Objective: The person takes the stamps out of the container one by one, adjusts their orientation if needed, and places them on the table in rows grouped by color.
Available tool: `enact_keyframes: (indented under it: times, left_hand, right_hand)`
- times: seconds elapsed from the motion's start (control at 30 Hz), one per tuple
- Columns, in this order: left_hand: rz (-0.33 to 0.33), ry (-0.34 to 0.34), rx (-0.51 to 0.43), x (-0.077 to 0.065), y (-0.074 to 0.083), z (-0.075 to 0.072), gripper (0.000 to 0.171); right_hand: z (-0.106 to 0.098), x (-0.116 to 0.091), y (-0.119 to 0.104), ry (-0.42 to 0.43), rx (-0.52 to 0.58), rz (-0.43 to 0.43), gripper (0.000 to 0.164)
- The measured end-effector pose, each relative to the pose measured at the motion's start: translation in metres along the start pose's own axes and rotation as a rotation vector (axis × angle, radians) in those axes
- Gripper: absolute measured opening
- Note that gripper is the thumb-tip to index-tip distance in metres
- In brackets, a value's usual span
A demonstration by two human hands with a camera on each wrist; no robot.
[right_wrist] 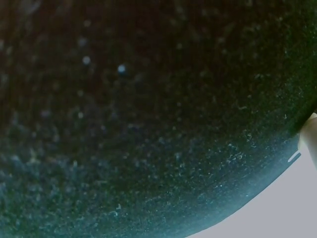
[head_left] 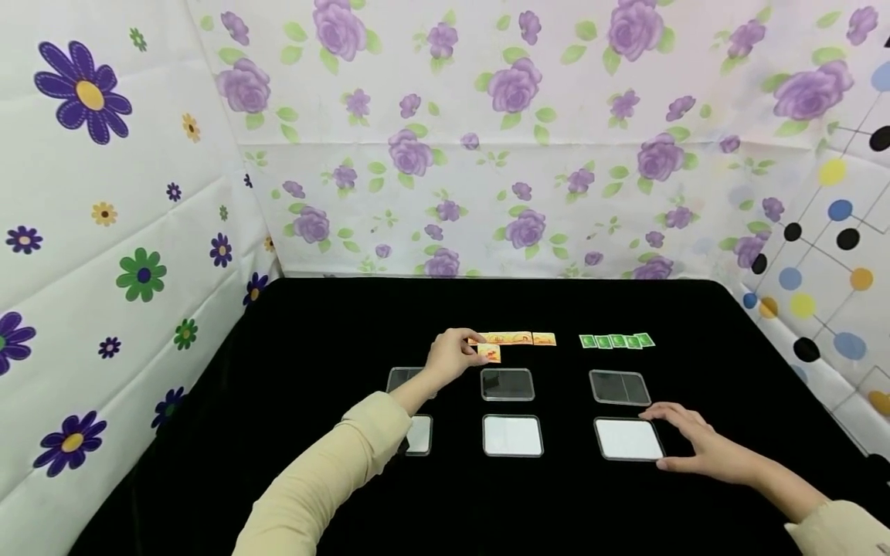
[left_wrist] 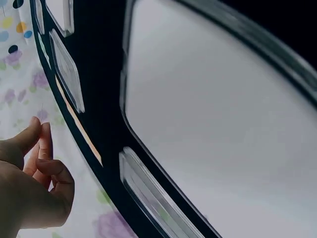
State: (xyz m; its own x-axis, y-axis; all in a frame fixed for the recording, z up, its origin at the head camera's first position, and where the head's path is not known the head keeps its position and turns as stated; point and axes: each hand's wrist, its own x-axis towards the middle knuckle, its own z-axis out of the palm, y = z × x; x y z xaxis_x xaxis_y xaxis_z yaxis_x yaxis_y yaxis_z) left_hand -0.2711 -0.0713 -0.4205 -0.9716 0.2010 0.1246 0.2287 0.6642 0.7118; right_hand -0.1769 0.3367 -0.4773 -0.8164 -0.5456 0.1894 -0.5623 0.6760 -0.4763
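In the head view my left hand [head_left: 448, 357] pinches a small orange stamp-like card [head_left: 490, 354] between thumb and fingertips. It hangs just in front of a row of similar orange cards [head_left: 511, 338]. From the left wrist, my left hand [left_wrist: 44, 173] shows thumb and finger meeting on a thin edge. My right hand [head_left: 702, 448] rests with spread fingers at the right side of a white-bottomed clear case [head_left: 629, 439]. Its index fingertip is by the far corner, its thumb by the near one. Only a sliver of a finger [right_wrist: 309, 139] shows in the right wrist view.
Overlapping green cards [head_left: 615, 341] lie at the back right of the black cloth [head_left: 487, 510]. Clear lids [head_left: 507, 384] stand in a row behind white-bottomed cases [head_left: 513, 436]; my left arm partly covers the leftmost pair. Flowered cloth walls [head_left: 445, 201] enclose the table.
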Motion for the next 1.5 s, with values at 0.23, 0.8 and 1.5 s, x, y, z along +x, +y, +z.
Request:
enact_keyframes:
  times: [0.23,0.8,1.5]
  left_hand:
    - [-0.067,0.02,0.033,0.006,-0.016,-0.013,0.031]
    - [-0.161,0.021,0.018,0.034,-0.043,-0.023,0.028]
    - [-0.294,0.011,0.02,0.042,-0.051,-0.014,0.027]
  right_hand:
    - [0.0,-0.001,0.0,-0.003,-0.001,0.011,0.058]
    - [0.002,-0.005,0.001,-0.011,0.026,0.05,0.058]
    - [0.0,-0.001,0.0,-0.014,0.0,0.068,0.059]
